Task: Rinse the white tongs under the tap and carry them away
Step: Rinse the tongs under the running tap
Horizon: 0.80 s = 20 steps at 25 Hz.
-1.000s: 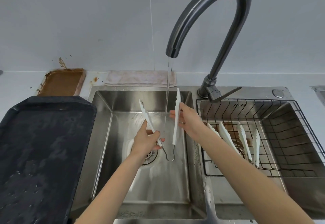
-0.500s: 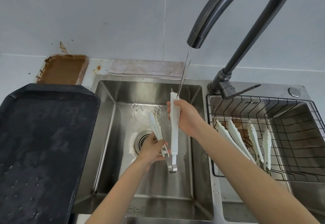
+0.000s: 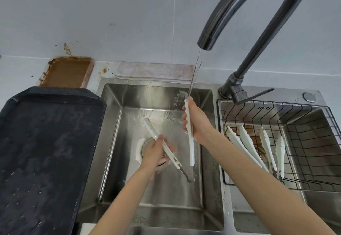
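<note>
I hold the white tongs (image 3: 191, 153) spread apart over the left sink basin (image 3: 114, 120), hinge end pointing down. My right hand (image 3: 198, 124) grips the right arm of the tongs, whose tip meets the water stream from the dark curved tap (image 3: 245, 13). My left hand (image 3: 156, 151) grips the left arm of the tongs, lower down over the drain. Water splashes on the basin's back wall.
A black wire rack (image 3: 313, 151) sits in the right basin with several white tongs (image 3: 249, 146) in it. A large black tray (image 3: 46, 151) lies left of the sink. A rusty brown tray (image 3: 68, 71) and a folded cloth (image 3: 155, 70) lie behind.
The right arm of the tongs has come up under the stream and water now hits its tip. My left hand has sunk lower over the drain. The view has moved closer.
</note>
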Each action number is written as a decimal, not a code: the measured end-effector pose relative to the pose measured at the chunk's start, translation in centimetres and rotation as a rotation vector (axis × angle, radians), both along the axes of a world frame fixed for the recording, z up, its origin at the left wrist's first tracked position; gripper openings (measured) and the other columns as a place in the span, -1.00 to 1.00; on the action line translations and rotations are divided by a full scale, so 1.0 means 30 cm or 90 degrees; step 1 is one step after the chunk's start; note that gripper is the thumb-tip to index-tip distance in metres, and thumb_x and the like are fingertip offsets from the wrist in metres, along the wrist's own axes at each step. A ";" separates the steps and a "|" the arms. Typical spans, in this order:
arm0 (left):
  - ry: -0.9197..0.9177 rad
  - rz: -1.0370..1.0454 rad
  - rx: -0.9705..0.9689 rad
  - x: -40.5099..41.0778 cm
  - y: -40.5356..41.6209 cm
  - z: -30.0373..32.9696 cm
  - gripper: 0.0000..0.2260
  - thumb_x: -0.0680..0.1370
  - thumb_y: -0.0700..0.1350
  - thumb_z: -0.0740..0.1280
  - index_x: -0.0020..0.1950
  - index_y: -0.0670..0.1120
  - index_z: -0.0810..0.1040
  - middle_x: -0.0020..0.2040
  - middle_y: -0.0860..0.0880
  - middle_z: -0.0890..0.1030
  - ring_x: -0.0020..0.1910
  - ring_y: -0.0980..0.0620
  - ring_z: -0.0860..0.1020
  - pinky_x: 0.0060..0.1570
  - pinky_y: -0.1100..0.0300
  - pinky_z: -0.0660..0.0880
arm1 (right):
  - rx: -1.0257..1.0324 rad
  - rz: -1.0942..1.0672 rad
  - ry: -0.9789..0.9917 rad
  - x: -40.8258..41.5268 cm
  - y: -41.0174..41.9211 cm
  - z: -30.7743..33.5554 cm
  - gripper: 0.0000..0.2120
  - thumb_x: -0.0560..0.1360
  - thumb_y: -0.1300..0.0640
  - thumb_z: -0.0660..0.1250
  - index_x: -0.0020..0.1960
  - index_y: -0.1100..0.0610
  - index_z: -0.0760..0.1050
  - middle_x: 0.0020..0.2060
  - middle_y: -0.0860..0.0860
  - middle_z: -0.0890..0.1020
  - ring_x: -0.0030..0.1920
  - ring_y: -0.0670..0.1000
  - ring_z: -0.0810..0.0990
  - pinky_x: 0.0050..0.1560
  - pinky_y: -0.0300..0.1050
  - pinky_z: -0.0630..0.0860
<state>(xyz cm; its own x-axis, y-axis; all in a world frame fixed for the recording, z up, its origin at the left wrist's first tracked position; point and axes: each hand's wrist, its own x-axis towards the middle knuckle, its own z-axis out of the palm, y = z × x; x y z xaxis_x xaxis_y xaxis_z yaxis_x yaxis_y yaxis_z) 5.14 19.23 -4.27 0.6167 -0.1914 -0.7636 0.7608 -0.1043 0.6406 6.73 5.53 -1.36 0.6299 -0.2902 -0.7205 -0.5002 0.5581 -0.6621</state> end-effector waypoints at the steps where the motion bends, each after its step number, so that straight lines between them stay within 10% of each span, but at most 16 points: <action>1: -0.043 0.016 0.016 0.012 0.006 0.003 -0.79 0.62 -0.06 0.12 -0.04 -0.16 0.44 -0.20 -0.08 0.59 -0.34 0.06 0.64 -0.15 0.12 0.58 | 0.011 -0.013 -0.002 0.010 0.000 0.003 -0.69 0.57 -0.12 0.11 -0.10 0.09 0.46 -0.50 -0.04 0.39 -0.64 -0.15 0.32 -0.59 -0.34 0.32; 5: -0.202 0.030 0.044 0.048 0.018 0.043 -0.87 0.60 -0.08 0.19 -0.11 -0.09 0.38 -0.29 -0.07 0.60 -0.50 0.17 0.62 -0.22 0.13 0.59 | -0.027 -0.054 -0.039 0.048 0.014 -0.015 -0.64 0.61 -0.03 0.02 0.31 0.12 0.33 -0.23 0.02 0.46 -0.38 -0.09 0.43 -0.38 -0.28 0.44; 12: -0.356 -0.063 0.076 0.070 0.011 0.103 -0.86 0.55 -0.08 0.29 -0.15 0.05 0.34 -0.29 0.02 0.66 -0.46 0.19 0.64 -0.27 0.28 0.60 | -0.086 0.005 -0.119 0.040 0.048 -0.040 -0.72 0.63 0.19 0.02 0.25 0.21 0.39 0.16 0.11 0.53 0.17 0.10 0.56 0.09 -0.11 0.50; 20: -0.344 -0.152 0.082 0.046 0.007 0.094 -0.90 0.56 -0.02 0.24 -0.03 -0.03 0.40 -0.30 -0.01 0.64 -0.52 0.14 0.60 -0.34 0.27 0.59 | -0.215 -0.068 -0.023 0.035 0.033 -0.083 -0.78 0.60 0.11 0.05 -0.12 0.12 0.41 -0.44 -0.01 0.34 -0.57 -0.12 0.26 -0.63 -0.33 0.22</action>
<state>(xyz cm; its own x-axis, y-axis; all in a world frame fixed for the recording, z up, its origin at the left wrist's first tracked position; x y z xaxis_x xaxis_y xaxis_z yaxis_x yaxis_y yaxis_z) 6.52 19.46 -1.46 0.8750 -0.2991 -0.3806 0.2772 -0.3350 0.9005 7.78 6.53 -3.84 0.6062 -0.5740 -0.5505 -0.4241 0.3523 -0.8343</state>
